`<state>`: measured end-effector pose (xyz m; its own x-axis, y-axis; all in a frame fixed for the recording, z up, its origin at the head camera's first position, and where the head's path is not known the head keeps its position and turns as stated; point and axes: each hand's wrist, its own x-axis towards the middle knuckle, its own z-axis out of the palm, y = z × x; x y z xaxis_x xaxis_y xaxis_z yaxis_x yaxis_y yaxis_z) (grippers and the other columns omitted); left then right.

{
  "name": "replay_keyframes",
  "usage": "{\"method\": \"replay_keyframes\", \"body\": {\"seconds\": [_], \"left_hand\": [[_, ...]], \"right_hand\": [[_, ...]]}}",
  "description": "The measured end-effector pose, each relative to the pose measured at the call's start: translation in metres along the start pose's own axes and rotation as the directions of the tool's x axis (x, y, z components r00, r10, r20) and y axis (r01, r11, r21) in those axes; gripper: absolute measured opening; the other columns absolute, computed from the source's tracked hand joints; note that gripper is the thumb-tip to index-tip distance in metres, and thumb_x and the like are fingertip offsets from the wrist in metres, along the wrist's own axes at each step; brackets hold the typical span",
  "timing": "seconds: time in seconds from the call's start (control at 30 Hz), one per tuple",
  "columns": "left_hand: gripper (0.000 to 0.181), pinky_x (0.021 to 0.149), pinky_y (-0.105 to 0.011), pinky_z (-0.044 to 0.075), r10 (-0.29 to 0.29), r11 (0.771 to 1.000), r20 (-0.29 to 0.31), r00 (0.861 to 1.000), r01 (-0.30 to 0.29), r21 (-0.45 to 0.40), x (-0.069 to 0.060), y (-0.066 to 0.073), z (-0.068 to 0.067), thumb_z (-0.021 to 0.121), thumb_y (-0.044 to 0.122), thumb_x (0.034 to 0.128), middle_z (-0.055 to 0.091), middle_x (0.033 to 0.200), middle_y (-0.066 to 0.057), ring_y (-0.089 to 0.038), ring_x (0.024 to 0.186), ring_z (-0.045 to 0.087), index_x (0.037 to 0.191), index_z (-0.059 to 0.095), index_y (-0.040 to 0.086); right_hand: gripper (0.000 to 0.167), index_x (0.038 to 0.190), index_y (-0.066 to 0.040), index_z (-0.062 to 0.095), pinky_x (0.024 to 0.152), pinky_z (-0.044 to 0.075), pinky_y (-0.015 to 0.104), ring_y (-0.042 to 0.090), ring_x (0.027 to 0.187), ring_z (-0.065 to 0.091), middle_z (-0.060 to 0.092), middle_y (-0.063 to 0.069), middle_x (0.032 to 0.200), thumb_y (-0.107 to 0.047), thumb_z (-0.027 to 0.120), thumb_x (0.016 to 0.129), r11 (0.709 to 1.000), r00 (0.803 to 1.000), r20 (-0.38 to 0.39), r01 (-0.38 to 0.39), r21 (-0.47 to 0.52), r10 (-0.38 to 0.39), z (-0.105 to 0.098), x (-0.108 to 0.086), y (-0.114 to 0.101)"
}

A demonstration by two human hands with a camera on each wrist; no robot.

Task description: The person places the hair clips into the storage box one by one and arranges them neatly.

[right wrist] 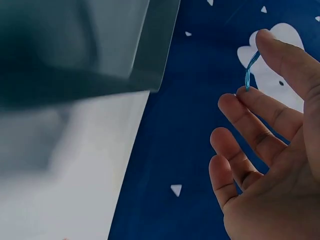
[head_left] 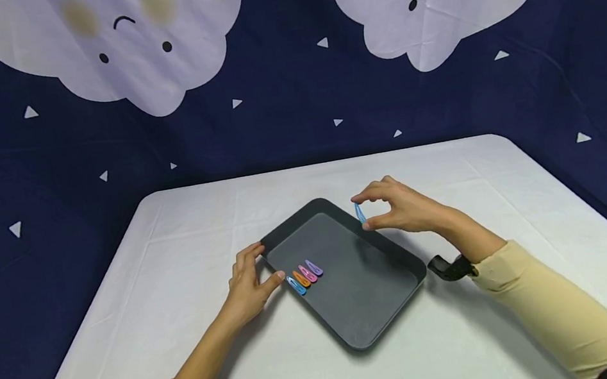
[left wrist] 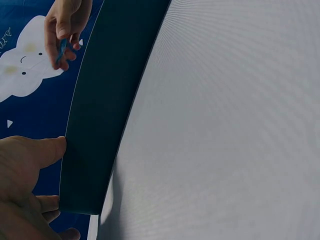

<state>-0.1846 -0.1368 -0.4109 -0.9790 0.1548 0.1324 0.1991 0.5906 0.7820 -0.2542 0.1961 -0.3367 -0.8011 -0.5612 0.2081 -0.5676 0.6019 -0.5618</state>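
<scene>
A tan sleeve (head_left: 565,308) lies nearest, over a white table (head_left: 306,377). The right hand (head_left: 407,206) pinches a blue clip (head_left: 360,212) between thumb and forefinger, near the right edge of a grey tray (head_left: 377,296). The left hand (head_left: 248,286) is spread, thumb and fingertips touching the tray's left rim. Beside that thumb, a second blue clip (head_left: 296,285), an orange clip (head_left: 301,278), a pink clip (head_left: 307,273) and a purple clip (head_left: 314,267) lie inside.

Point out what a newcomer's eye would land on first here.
Probably the dark gray tray set aslant on the white table, with four bright hair clips lined up along its left side. Next, the right hand pinching a blue clip. Behind, upside-down clouds on navy cloth.
</scene>
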Motion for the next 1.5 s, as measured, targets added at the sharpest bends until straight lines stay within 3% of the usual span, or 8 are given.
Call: {"method": "replay_keyframes", "body": {"seconds": [0.4, 0.6, 0.77, 1.07, 1.3, 1.5], "left_hand": [[0.069, 0.105, -0.055, 0.016, 0.000, 1.000, -0.002, 1.000, 0.000, -0.003, 0.000, 0.000, 0.000, 0.067, 0.023, 0.0867, 0.024, 0.151, -0.011, -0.031, 0.138, 0.022, 0.142, 0.031, 0.001], [0.069, 0.105, -0.055, 0.016, 0.000, 1.000, 0.002, 1.000, 0.000, -0.004, 0.000, 0.000, 0.000, 0.066, 0.023, 0.0869, 0.024, 0.151, -0.010, -0.031, 0.138, 0.021, 0.142, 0.031, 0.000], [0.070, 0.104, -0.055, 0.016, 0.003, 1.000, 0.003, 1.000, -0.003, -0.005, 0.000, 0.000, 0.000, 0.066, 0.023, 0.0870, 0.024, 0.151, -0.011, -0.032, 0.138, 0.021, 0.143, 0.031, 0.000], [0.070, 0.104, -0.055, 0.016, -0.003, 1.000, 0.013, 1.000, 0.003, -0.003, 0.000, -0.001, -0.001, 0.066, 0.024, 0.0874, 0.023, 0.152, -0.010, -0.032, 0.137, 0.021, 0.143, 0.030, 0.001], [0.070, 0.105, -0.055, 0.016, -0.005, 1.000, 0.008, 1.000, 0.005, 0.000, 0.000, -0.001, -0.001, 0.066, 0.024, 0.0872, 0.023, 0.152, -0.010, -0.031, 0.138, 0.021, 0.143, 0.031, 0.002], [0.070, 0.105, -0.054, 0.017, -0.008, 1.000, 0.012, 1.000, 0.008, 0.001, 0.001, -0.001, -0.001, 0.066, 0.025, 0.0874, 0.023, 0.152, -0.009, -0.031, 0.138, 0.021, 0.143, 0.031, 0.002]], "right_hand": [[0.052, 0.126, -0.013, 0.061, 0.084, 0.041, 0.034, 0.019, 0.103, 0.047, 0.062, 0.001, 0.121, -0.028, 0.076, 0.078, 0.996, 0.995, 0.046, 0.086, 0.008, -0.086, 0.022, 0.025, -0.017], [0.053, 0.126, -0.010, 0.060, 0.086, 0.041, 0.038, 0.022, 0.100, 0.048, 0.063, 0.002, 0.119, -0.027, 0.076, 0.078, 0.992, 0.988, 0.089, 0.123, -0.002, -0.123, 0.035, 0.037, -0.018], [0.052, 0.127, -0.014, 0.060, 0.090, 0.041, 0.040, 0.024, 0.104, 0.049, 0.062, 0.001, 0.120, -0.028, 0.075, 0.079, 0.992, 0.982, 0.147, 0.122, -0.025, -0.117, 0.045, 0.045, -0.019], [0.053, 0.129, -0.011, 0.058, 0.097, 0.040, 0.045, 0.025, 0.113, 0.051, 0.058, 0.002, 0.127, -0.030, 0.072, 0.082, 0.993, 0.960, 0.267, 0.105, -0.062, -0.085, 0.064, 0.051, -0.020], [0.051, 0.127, -0.013, 0.060, 0.094, 0.042, 0.039, 0.021, 0.110, 0.049, 0.059, 0.001, 0.126, -0.030, 0.073, 0.081, 0.987, 0.944, 0.325, 0.106, -0.117, -0.063, 0.077, 0.053, -0.021], [0.051, 0.127, -0.014, 0.060, 0.098, 0.039, 0.043, 0.022, 0.111, 0.049, 0.059, 0.002, 0.122, -0.030, 0.073, 0.080, 0.984, 0.932, 0.356, 0.121, -0.131, -0.068, 0.084, 0.053, -0.019]]}}
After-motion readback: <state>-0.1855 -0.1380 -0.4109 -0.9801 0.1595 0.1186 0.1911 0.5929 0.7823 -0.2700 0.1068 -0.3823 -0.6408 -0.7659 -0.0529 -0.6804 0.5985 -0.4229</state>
